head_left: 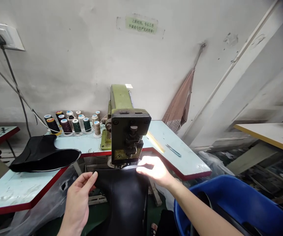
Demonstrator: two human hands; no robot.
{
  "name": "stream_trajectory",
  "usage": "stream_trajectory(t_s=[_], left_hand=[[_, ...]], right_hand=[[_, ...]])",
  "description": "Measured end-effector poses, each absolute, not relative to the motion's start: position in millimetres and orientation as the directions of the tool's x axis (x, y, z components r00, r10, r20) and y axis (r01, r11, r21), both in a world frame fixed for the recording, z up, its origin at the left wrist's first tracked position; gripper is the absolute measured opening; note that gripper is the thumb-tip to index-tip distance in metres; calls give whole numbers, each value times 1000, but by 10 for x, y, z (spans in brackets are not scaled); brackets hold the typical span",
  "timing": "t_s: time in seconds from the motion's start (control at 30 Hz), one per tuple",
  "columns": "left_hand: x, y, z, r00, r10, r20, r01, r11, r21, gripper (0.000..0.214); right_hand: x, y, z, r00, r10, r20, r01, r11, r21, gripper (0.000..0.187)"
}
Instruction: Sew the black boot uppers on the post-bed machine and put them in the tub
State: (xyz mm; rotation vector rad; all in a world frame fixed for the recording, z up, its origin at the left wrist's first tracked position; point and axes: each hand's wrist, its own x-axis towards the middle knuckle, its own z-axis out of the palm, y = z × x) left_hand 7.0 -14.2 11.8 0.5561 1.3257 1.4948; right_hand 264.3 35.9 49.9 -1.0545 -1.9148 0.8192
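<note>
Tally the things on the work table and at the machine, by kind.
Thread spools: about 14
Sewing machine: 1
Black pieces: 2
Small blue tool: 1
Hands: 2, left hand, right hand
Total: about 20

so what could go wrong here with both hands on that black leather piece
The right hand rests on the black leather piece close beside the needle area of the olive-green sewing machine; fingers could get caught. The left hand touches only the piece's edge, so it might skew.
</note>
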Motion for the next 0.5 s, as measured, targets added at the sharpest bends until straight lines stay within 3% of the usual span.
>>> stream_trajectory(t_s=[0.17, 0.27, 0.37, 0.5], left_hand=[[-68, -155, 117, -345, 906, -245, -319, 133, 938, 49], [-75, -161, 244, -197, 980, -29, 29, 36, 999, 38], [17, -147, 418, 51, 991, 123, 421, -133, 897, 21], [214, -110, 521, 111, 982, 154, 448, -187, 874, 23]], right_hand=[[2543, 349, 538, -363, 882, 301, 377, 434, -818, 24], [2535, 318, 536, -379, 872, 309, 402, 455, -795, 23], [2589, 303, 529, -399, 863, 310, 407, 470, -783, 22], [2812, 391, 572, -446, 842, 304, 489, 514, -705, 26]])
